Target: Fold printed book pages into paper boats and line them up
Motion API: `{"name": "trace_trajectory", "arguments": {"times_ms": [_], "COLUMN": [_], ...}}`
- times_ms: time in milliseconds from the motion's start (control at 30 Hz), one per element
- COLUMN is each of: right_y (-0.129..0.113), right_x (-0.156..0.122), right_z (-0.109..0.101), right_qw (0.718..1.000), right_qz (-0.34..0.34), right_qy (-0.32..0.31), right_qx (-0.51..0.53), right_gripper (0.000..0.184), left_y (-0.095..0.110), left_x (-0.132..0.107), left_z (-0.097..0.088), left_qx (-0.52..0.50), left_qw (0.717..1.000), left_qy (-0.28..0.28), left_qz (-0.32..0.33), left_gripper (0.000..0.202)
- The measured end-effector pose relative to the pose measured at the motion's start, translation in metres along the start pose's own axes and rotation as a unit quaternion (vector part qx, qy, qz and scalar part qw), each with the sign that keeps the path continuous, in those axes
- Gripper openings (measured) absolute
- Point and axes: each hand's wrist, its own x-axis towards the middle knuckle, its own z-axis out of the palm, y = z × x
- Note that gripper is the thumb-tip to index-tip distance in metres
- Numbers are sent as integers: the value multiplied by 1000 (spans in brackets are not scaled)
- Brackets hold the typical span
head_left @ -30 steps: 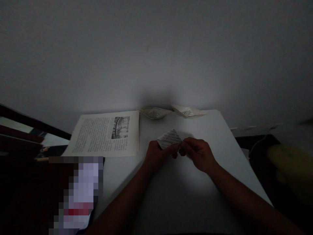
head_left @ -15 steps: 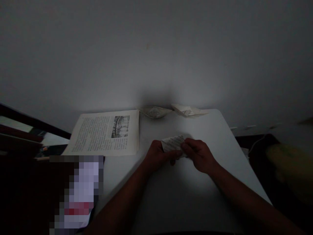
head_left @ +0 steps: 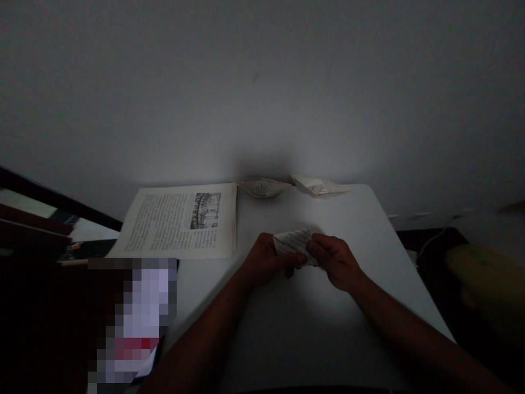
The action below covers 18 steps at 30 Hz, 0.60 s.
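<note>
Both hands pinch a small folded piece of printed paper [head_left: 292,242], held up over the middle of the white table. My left hand [head_left: 266,262] grips its left side, with the thumb lying along the lower front edge. On the right side, my right hand [head_left: 334,259] holds it between thumb and fingers. Most of the other fingertips are hidden behind the paper. Beyond the hands, against the wall, sit two folded paper boats, one on the left [head_left: 263,188] and one on the right [head_left: 319,186].
A stack of printed pages [head_left: 164,221] with a picture lies at the table's left back. Below it, a pixelated bright screen [head_left: 141,312] lies at the left edge. The white table [head_left: 381,262] meets the wall. A yellowish object [head_left: 484,279] is at the far right.
The hands keep their grip on the folded paper, which looks nearly the same. The whole view has shifted slightly.
</note>
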Motion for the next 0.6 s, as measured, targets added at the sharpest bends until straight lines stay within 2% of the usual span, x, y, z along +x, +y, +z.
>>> {"name": "trace_trajectory", "arguments": {"times_ms": [167, 367, 467, 600], "right_y": [-6, -7, -9, -7], "right_x": [1, 1, 2, 3], "right_z": [-3, -4, -3, -5], "right_qw": [991, 981, 985, 997], "right_qz": [-46, -68, -63, -16], "right_qy": [-15, -3, -11, -30], "right_qx": [-126, -180, -162, -64], "right_gripper": [34, 32, 31, 33], "left_y": [-3, -2, 0, -1], "left_x": [0, 1, 2, 0], "left_z": [2, 6, 8, 5], "left_qx": [-12, -52, -60, -52], "left_qw": [1000, 995, 993, 995], "left_qy": [16, 68, 82, 79], "left_qz": [3, 49, 57, 35], "left_gripper": [22, 21, 22, 25]}}
